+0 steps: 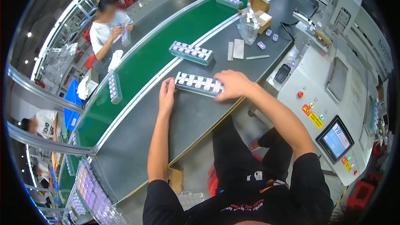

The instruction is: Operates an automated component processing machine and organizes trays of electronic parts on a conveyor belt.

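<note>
A long pale tray (pixel 192 86) with two rows of small white-and-lilac pieces lies in front of me on the dark grey worktop. My left hand (pixel 167 93) is closed on its left end, fingertips at the corner. My right hand (pixel 234 85) curls over the right end, covering the last pieces there; the thumb is at the near side. A similar filled tray (pixel 191 53) sits just beyond, at the edge of the green conveyor belt (pixel 146 64).
Right of the trays lie a flat metal plate (pixel 238 49), a thin strip (pixel 257 57) and a few loose lilac pieces (pixel 261 45). A plastic bag (pixel 248 29) and an open carton (pixel 263 18) stand behind. A machine with a screen (pixel 335 138) is at right. A co-worker (pixel 110 25) sits across the belt.
</note>
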Available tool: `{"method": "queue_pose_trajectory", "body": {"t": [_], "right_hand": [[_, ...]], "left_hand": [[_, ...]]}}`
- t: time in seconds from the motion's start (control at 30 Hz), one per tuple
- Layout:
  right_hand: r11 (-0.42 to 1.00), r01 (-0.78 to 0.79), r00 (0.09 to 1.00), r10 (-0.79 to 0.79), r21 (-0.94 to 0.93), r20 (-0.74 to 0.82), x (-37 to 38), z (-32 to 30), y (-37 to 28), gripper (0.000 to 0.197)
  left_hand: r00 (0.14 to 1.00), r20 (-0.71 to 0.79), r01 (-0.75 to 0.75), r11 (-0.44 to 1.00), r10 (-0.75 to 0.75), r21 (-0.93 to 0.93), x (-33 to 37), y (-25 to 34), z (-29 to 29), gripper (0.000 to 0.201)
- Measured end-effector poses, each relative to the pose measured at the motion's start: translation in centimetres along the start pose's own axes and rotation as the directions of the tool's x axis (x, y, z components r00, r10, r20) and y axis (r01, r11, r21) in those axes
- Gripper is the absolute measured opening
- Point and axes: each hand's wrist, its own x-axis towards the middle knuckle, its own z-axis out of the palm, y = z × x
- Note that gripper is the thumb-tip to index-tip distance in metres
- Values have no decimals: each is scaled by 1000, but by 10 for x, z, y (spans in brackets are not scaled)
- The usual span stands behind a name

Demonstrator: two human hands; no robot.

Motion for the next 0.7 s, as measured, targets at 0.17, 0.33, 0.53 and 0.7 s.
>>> {"method": "queue_pose_trajectory", "body": {"t": [0.17,0.33,0.53,0.7], "right_hand": [[992,-129,991,128,7,26,-3,2,-43,54],[986,-139,989,134,89,63,-27,-5,-24,57],[403,-299,911,391,865,133,-175,-17,30,65],[481,-376,542,808,792,-233,-292,-101,75,49]], "left_hand": [[993,119,32,997,-23,-75,2,-1,29,39],[984,175,-3,992,25,-127,-9,6,29,44],[974,216,-58,995,73,-78,-11,2,25,35],[948,300,-120,992,104,38,-11,10,39,32]]}}
